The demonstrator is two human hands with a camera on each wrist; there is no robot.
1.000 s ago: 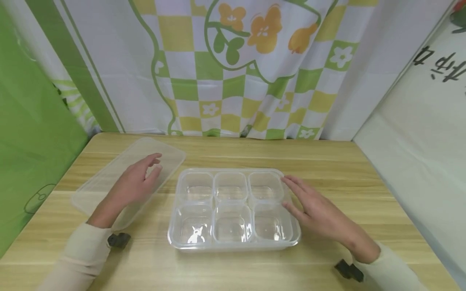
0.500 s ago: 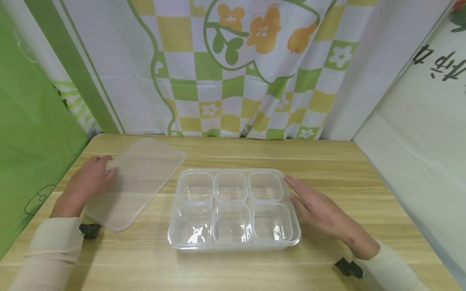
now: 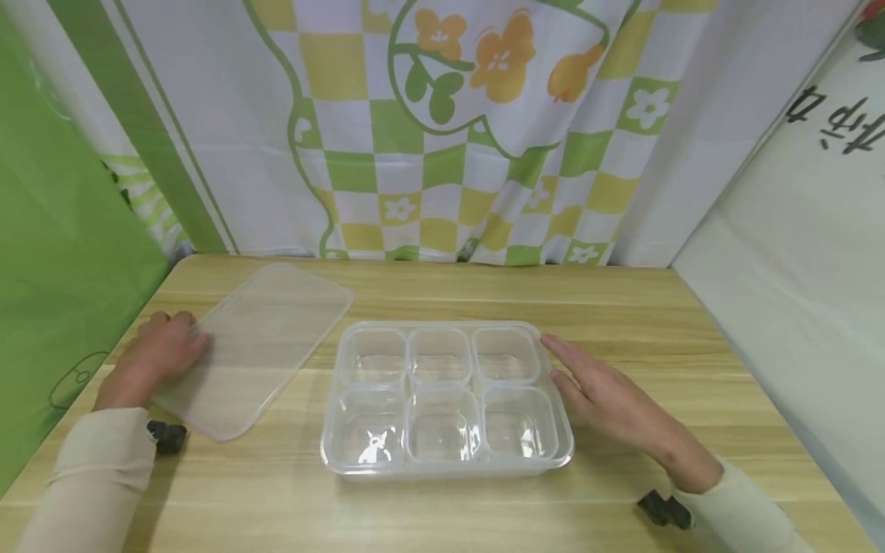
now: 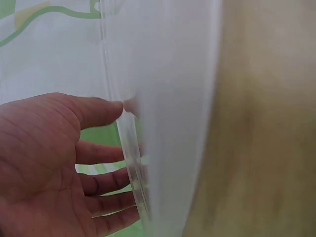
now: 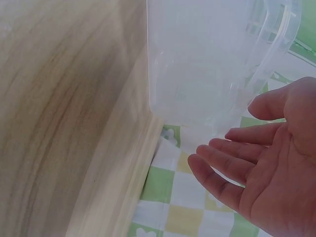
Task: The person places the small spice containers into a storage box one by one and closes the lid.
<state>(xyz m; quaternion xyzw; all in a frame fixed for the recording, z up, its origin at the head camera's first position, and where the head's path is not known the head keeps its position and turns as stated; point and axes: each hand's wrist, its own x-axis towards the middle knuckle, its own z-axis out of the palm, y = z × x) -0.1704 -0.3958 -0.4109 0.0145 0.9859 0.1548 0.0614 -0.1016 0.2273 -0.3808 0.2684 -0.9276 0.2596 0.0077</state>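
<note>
A clear plastic box (image 3: 448,470) with six square compartments in two rows stands mid-table in the head view. To its left lies a flat translucent lid (image 3: 270,330). My left hand (image 3: 160,355) is at the lid's left edge; in the left wrist view the thumb (image 4: 101,111) touches the lid's rim and the fingers (image 4: 111,180) extend to that edge, their tips partly hidden. My right hand (image 3: 608,399) lies alongside the box's right end, fingers loosely extended. In the right wrist view the right fingers (image 5: 227,163) hold nothing, close to the box wall.
The wooden table (image 3: 442,514) meets a green-and-yellow checked curtain (image 3: 442,192) at the back. A green cloth (image 3: 55,269) hangs at the left, a white sheet (image 3: 795,253) at the right. A small black device (image 3: 167,438) sits at the left cuff.
My left hand has moved left from above the lid to its left edge, and its fingers have lowered slightly. My right hand shifted a little right at first; the box and lid stay put.
</note>
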